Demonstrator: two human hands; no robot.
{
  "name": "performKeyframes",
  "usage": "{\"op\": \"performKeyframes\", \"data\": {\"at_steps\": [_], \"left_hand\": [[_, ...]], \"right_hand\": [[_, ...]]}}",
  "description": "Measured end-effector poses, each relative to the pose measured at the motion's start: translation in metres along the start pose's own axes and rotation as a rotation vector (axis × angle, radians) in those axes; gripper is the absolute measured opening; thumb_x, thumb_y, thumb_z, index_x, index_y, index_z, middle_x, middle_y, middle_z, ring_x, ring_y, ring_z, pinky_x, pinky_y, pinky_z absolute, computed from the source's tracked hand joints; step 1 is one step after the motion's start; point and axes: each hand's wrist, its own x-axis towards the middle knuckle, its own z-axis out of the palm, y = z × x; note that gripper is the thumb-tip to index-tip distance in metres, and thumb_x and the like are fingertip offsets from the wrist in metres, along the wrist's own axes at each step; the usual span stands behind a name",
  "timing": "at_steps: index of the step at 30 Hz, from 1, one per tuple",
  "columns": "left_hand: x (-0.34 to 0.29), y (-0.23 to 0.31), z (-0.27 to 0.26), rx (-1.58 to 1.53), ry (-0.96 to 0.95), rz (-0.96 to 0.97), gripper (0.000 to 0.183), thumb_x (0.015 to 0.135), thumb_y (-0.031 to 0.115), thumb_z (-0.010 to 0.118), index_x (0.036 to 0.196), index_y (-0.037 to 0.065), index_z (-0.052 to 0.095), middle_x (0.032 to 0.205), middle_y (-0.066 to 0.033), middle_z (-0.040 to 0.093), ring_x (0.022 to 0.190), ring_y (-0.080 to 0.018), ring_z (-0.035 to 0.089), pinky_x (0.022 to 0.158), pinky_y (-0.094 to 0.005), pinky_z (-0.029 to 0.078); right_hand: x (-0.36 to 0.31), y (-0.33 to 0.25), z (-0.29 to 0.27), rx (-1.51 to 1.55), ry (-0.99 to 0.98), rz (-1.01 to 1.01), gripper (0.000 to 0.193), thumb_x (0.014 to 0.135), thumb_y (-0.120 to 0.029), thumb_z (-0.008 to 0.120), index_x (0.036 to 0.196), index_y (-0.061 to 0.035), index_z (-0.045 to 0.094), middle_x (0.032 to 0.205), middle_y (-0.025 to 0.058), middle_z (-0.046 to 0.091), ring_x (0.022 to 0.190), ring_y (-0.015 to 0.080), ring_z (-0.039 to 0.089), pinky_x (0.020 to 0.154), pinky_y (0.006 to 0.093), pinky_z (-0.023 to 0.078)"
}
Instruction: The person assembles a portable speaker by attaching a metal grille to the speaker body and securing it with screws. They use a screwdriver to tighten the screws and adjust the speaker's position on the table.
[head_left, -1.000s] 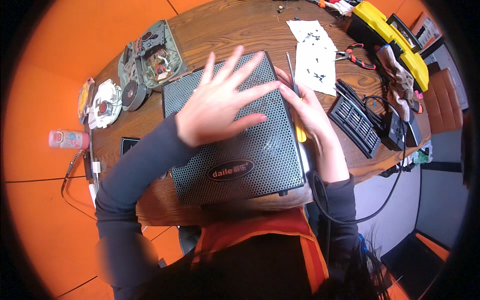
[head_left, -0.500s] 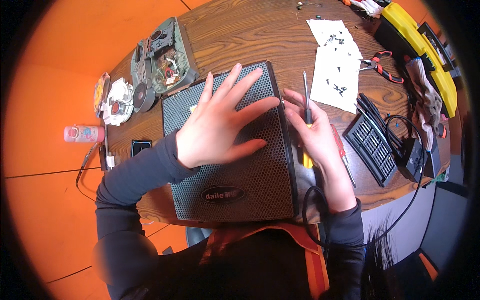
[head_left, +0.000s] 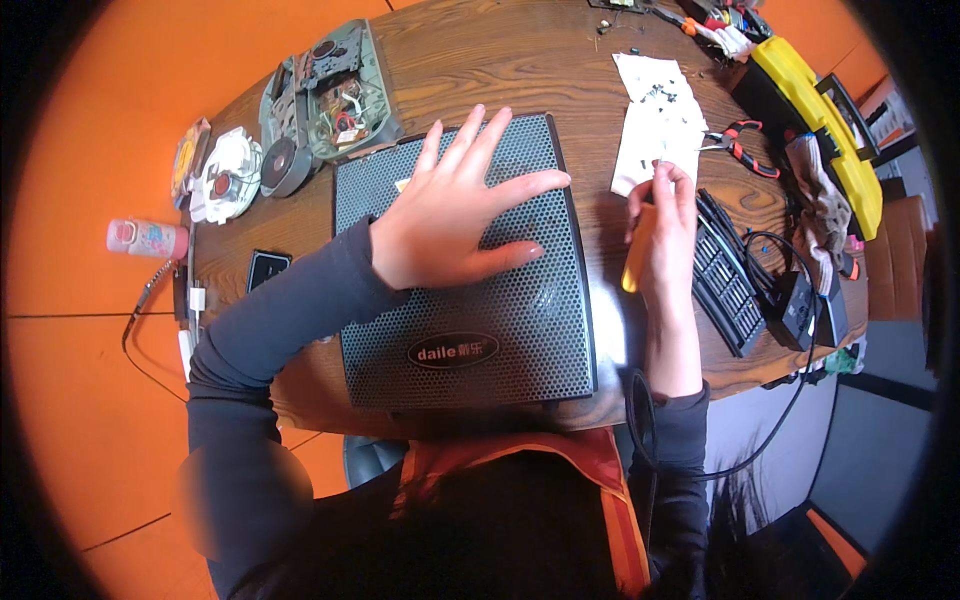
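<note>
Right hand [head_left: 670, 240] moved toward paper [head_left: 648, 128], gripping screwdriver [head_left: 639, 250], mesh panel [head_left: 490, 305] beneath splayed left hand [head_left: 440, 220]

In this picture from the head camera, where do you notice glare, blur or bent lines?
Head view: bright glare on the table, just right of the mesh panel; head view: a round blurred patch over the left sleeve; head view: the table's edge curves, blackness rimming the image.

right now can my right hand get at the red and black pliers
Probably yes: the pliers lie on the table just up and right of your right hand, with nothing tall between, though that hand already holds a yellow-handled tool.
</note>
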Motion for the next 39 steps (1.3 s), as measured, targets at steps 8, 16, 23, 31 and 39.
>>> {"op": "performKeyframes", "data": {"at_steps": [8, 16, 23, 31, 39], "left_hand": [[0.0, -0.001, 0.004, -0.023, 0.049, 0.012, 0.057, 0.081, 0.05, 0.055, 0.132, 0.028, 0.042, 0.138, -0.0335, 0.023, 0.13, -0.0506, 0.018, 0.101, -0.0636, 0.014], [-0.004, -0.003, 0.008, -0.054, 0.129, 0.025, 0.057, 0.079, 0.046, 0.059, 0.13, 0.025, 0.045, 0.136, -0.034, 0.025, 0.127, -0.0511, 0.024, 0.101, -0.0651, 0.014], [-0.006, -0.003, 0.01, -0.085, 0.141, 0.017, 0.056, 0.079, 0.046, 0.059, 0.129, 0.023, 0.047, 0.137, -0.0345, 0.024, 0.128, -0.051, 0.022, 0.1, -0.0652, 0.015], [-0.009, -0.008, 0.019, -0.093, 0.193, 0.049, 0.057, 0.081, 0.051, 0.055, 0.129, 0.021, 0.048, 0.136, -0.0362, 0.025, 0.127, -0.0527, 0.022, 0.099, -0.0672, 0.013], [-0.017, 0.012, 0.004, 0.215, 0.185, -0.076, 0.064, 0.084, 0.05, 0.05, 0.132, 0.009, 0.042, 0.142, -0.0238, 0.026, 0.135, -0.0342, 0.02, 0.105, -0.0592, 0.012]], "right_hand": [[0.054, -0.049, 0.052, 0.359, 0.113, -0.657, 0.034, 0.098, -0.036, 0.035, 0.075, -0.0112, 0.032, 0.055, -0.0014, 0.031, 0.046, 0.009, 0.031, 0.042, 0.0234, 0.028], [0.058, -0.045, 0.09, 0.449, 0.14, -0.517, 0.035, 0.098, -0.037, 0.029, 0.075, -0.0111, 0.031, 0.054, -0.0026, 0.027, 0.045, 0.0085, 0.027, 0.041, 0.0236, 0.027], [0.057, -0.038, 0.099, 0.408, 0.039, -0.326, 0.033, 0.098, -0.035, 0.031, 0.076, -0.0105, 0.032, 0.054, -0.0011, 0.03, 0.043, 0.0097, 0.029, 0.042, 0.0248, 0.027], [0.045, -0.035, 0.107, 0.379, -0.126, -0.346, 0.033, 0.097, -0.038, 0.035, 0.078, -0.012, 0.034, 0.057, -0.0019, 0.029, 0.047, 0.0097, 0.028, 0.045, 0.0243, 0.029], [0.063, -0.047, 0.083, 0.213, -0.231, -0.613, 0.032, 0.096, -0.039, 0.037, 0.081, -0.0113, 0.037, 0.059, -0.0013, 0.032, 0.051, 0.0091, 0.034, 0.045, 0.0233, 0.031]]}}
